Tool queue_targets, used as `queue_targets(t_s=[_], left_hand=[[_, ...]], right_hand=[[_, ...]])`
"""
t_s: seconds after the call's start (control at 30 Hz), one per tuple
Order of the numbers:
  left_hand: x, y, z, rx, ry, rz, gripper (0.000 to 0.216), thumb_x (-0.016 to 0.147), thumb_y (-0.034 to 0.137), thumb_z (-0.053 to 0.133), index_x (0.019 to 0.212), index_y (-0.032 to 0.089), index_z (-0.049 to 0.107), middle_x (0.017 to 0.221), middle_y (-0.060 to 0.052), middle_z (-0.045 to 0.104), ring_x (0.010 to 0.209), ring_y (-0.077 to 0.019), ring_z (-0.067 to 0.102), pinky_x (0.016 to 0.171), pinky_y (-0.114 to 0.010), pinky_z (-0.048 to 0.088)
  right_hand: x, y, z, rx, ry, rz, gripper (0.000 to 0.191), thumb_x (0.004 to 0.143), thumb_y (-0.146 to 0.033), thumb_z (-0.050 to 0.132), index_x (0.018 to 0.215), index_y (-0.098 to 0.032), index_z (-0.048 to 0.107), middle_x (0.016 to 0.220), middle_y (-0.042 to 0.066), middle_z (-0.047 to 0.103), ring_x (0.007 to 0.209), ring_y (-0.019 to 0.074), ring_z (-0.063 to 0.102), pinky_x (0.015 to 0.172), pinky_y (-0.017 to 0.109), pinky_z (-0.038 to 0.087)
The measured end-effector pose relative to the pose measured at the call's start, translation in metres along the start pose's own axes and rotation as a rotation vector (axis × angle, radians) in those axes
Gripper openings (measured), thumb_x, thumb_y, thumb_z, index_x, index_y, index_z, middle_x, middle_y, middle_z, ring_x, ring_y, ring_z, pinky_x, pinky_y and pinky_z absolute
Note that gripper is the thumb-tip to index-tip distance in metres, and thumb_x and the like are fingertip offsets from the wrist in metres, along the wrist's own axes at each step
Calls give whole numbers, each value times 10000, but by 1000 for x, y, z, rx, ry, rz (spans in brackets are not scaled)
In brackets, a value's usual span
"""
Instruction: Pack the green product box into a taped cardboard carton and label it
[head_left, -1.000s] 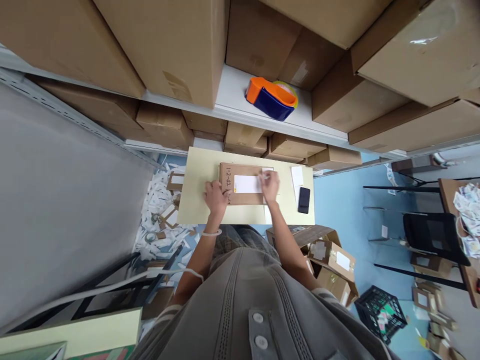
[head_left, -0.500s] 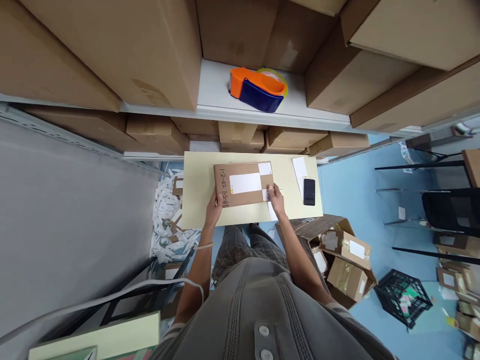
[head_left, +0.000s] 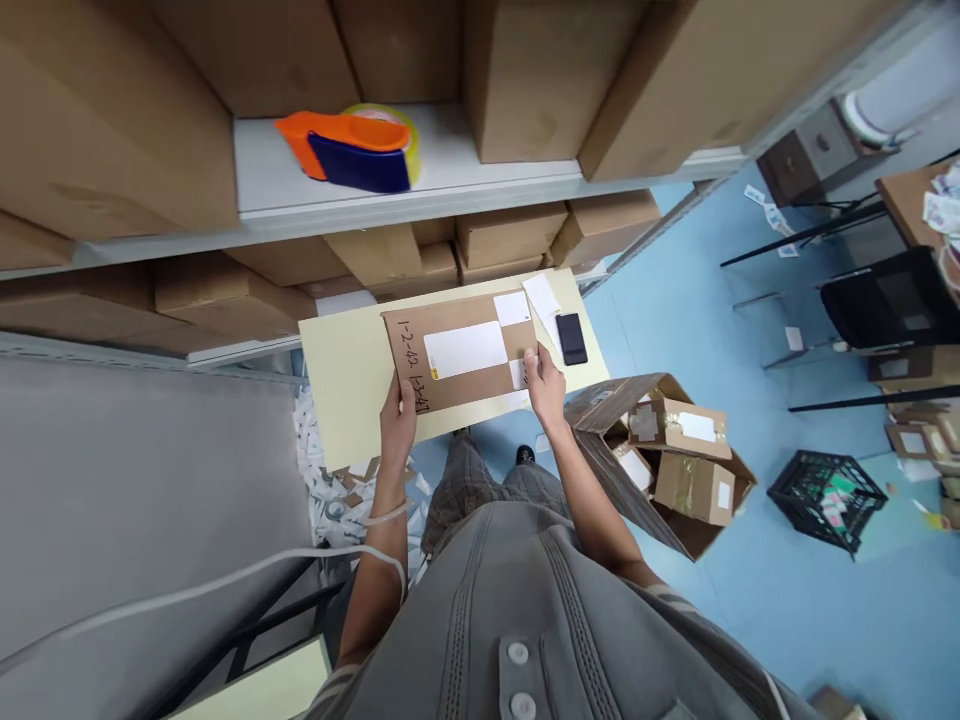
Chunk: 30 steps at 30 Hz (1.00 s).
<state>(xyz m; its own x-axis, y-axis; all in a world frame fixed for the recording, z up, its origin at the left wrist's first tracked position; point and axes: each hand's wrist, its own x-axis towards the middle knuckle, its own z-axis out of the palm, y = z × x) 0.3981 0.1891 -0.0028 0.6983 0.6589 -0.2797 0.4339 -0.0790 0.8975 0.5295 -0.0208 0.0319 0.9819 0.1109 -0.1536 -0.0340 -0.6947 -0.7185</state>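
A flat brown cardboard parcel [head_left: 457, 350] lies on a pale yellow table [head_left: 352, 385], with handwritten black marks at its left end. A large white label [head_left: 466, 350] covers its middle, and a smaller white label [head_left: 512, 308] sits near its far right corner. My left hand [head_left: 397, 420] grips the parcel's near left edge, thumb on top. At the near right corner, my right hand [head_left: 544, 388] holds the parcel beside a small white slip [head_left: 517, 374]. Just past that hand lie a black phone [head_left: 571, 338] and a loose white paper [head_left: 541, 298].
Cardboard cartons fill the shelves [head_left: 405, 190] beyond the table, and an orange and blue tape dispenser [head_left: 349, 150] stands on one. An open carton [head_left: 660, 460] holding parcels sits on the blue floor to the right. Further right stands a black crate [head_left: 826, 498].
My head has turned, so the whole scene looks rotated. My left hand has moved from the top of the parcel's left end to its near edge, and my right hand has shifted to the near right corner.
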Motion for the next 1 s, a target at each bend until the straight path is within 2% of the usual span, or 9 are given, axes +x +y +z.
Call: queue_targets(t_s=[0.13, 0.3, 0.43, 0.53, 0.7, 0.87, 1.0], left_hand=[[-36, 23, 48, 73, -56, 65, 618, 961, 613, 388, 1429, 235, 530, 1447, -54, 561, 1362, -235, 490, 1155, -345, 381], [-95, 41, 129, 164, -168, 156, 604, 966, 605, 377, 1436, 254, 520, 1429, -47, 578, 1334, -241, 520, 1153, -365, 383], [-140, 38, 201, 212, -346, 197, 616, 965, 602, 375, 1458, 252, 493, 1469, -44, 538, 1385, -244, 467, 1168, -368, 358], [-170, 26, 254, 248, -511, 186, 608, 973, 582, 365, 1436, 219, 520, 1451, -64, 555, 1366, -252, 488, 1155, -382, 373], [-203, -10, 333, 327, -747, 57, 542, 985, 520, 366, 1372, 208, 585, 1421, -71, 583, 1343, -250, 515, 1136, -369, 385], [-214, -49, 402, 383, -897, -56, 524, 959, 492, 440, 1397, 227, 558, 1416, -66, 586, 1358, -261, 499, 1145, -402, 361], [-213, -72, 446, 340, -984, -121, 540, 888, 441, 564, 1374, 206, 572, 1408, -104, 588, 1325, -281, 531, 1126, -435, 381]], right_hand=[[-20, 43, -55, -6, 69, 60, 671, 976, -666, 250, 1343, -201, 564, 1110, 125, 719, 996, 306, 663, 879, 404, 477], [-59, 124, -130, -26, 194, 196, 674, 978, -655, 260, 1343, -181, 569, 1108, 138, 718, 1005, 305, 657, 909, 411, 459], [-102, 198, -186, -33, 309, 334, 674, 971, -643, 279, 1354, -165, 560, 1145, 152, 705, 1050, 312, 642, 930, 408, 447], [-133, 249, -217, -52, 364, 470, 678, 963, -629, 293, 1365, -144, 546, 1178, 169, 691, 1080, 326, 631, 941, 419, 441], [-165, 324, -240, -72, 408, 693, 657, 949, -593, 362, 1389, -129, 511, 1203, 183, 680, 1103, 339, 630, 938, 424, 447], [-177, 397, -238, -64, 333, 888, 606, 911, -522, 487, 1361, -117, 511, 1193, 206, 678, 1090, 347, 643, 915, 428, 462], [-167, 449, -231, -18, 280, 987, 558, 840, -440, 612, 1301, -133, 540, 1141, 191, 697, 1049, 324, 666, 874, 399, 482]])
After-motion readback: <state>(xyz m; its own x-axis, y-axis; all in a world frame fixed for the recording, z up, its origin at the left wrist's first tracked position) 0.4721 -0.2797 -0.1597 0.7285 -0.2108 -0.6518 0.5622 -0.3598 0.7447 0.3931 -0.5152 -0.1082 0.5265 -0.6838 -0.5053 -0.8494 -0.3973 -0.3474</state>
